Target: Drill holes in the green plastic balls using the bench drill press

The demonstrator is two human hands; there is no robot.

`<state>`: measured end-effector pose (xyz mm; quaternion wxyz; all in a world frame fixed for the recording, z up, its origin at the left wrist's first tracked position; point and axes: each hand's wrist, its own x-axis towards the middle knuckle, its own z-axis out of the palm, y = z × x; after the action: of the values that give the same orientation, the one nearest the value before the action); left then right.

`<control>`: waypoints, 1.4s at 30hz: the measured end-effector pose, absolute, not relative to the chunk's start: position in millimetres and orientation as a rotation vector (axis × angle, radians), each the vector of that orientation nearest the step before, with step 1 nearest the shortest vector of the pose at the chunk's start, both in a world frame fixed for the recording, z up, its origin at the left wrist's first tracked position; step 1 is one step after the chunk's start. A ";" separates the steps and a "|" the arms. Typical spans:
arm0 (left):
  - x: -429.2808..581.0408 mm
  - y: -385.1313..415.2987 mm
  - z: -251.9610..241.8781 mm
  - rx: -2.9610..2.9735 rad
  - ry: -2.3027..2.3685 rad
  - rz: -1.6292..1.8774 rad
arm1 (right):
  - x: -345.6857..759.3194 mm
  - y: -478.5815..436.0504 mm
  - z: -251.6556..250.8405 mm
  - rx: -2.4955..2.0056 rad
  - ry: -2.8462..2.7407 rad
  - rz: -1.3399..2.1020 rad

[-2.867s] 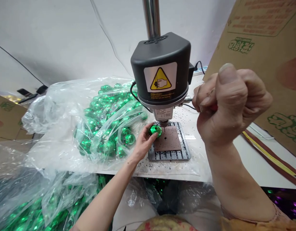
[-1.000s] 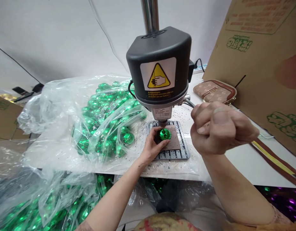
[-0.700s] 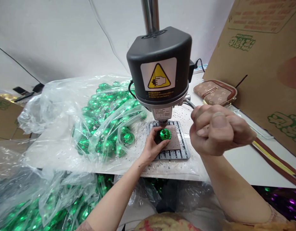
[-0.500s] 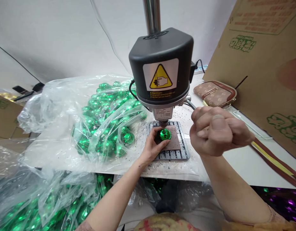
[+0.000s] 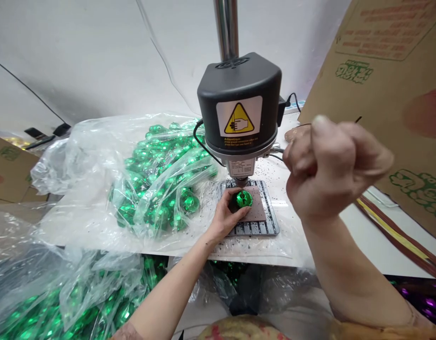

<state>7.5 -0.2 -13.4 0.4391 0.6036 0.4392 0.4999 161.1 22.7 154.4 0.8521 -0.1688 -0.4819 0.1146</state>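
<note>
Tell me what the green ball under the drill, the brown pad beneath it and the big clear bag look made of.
Green ball, held by the left hand: core hidden; the surface looks like mirror-foil facets, glinting in small tiles.
Brown pad: flat, matte, no shine; perhaps fibreboard or leather, hard to tell.
Clear bag: thin glossy plastic film, see-through and wrinkled.

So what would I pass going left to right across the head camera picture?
First the bag of green balls → left hand → green ball → drill lever → right hand → big cardboard box.
</note>
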 end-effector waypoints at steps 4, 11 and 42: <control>8.1 -2.8 -13.8 1.505 1.105 1.292 | 162.6 26.8 182.6 -0.405 -1.037 0.424; 6.4 -6.8 -16.0 1.643 1.187 1.427 | 160.7 18.5 185.8 -0.494 -1.048 0.431; -17.0 -59.9 24.8 2.182 1.480 1.837 | 157.6 20.4 182.4 -0.530 -1.017 0.331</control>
<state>-17.0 -59.9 24.8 -0.0357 0.6787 0.4602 0.5712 157.6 20.4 182.4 0.8270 -0.2496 -0.4790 0.1557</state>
